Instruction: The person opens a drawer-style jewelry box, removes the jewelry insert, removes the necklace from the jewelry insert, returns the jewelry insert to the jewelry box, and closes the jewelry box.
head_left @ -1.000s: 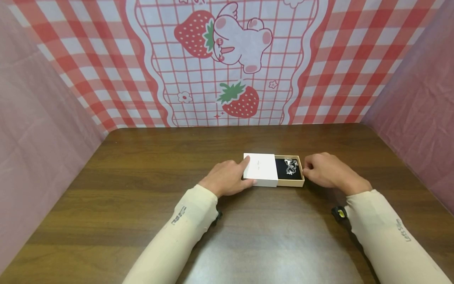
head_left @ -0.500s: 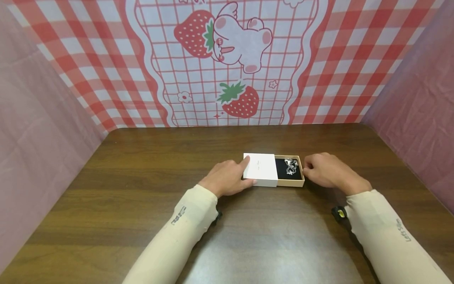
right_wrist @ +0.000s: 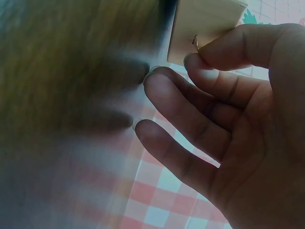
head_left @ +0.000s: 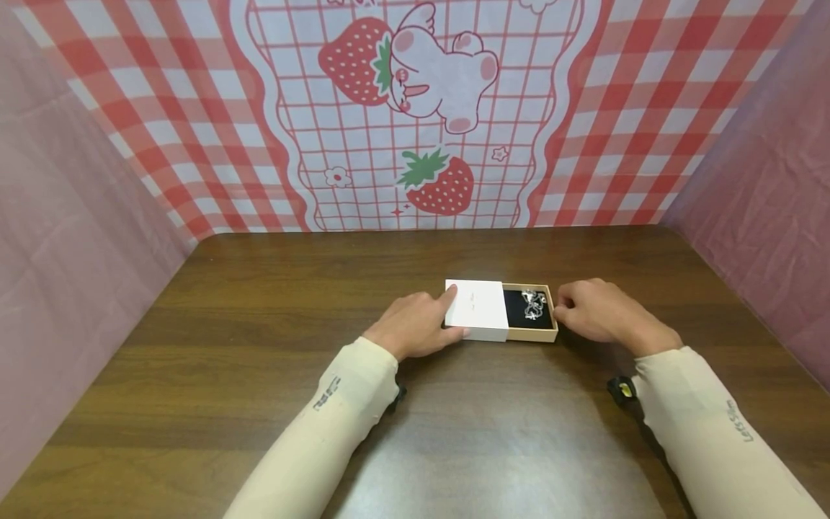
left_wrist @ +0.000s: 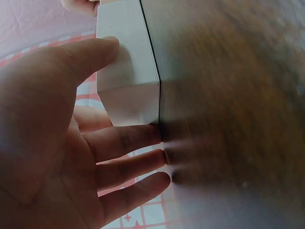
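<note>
A white drawer-style jewelry box sleeve (head_left: 480,306) lies on the table. My left hand (head_left: 416,324) holds its left end, thumb on the near side and a finger on top; in the left wrist view the other fingers (left_wrist: 128,143) spread past the end. The tan inner drawer (head_left: 533,334) sticks out to the right, with a black pad (head_left: 514,310) inside. On the pad lies a silvery piece of jewelry (head_left: 533,305), its exact kind unclear. With thumb and forefinger, my right hand (head_left: 599,311) pinches a small pull loop (right_wrist: 195,42) on the drawer's end.
The box rests on a brown wooden table (head_left: 292,288). Behind it hangs a red-and-white checked cloth (head_left: 622,130) with strawberries. Pink cloth (head_left: 759,180) hangs at both sides.
The drawer and the jewelry have shifted very slightly to the right together with my right hand. My left hand and the sleeve stay in place.
</note>
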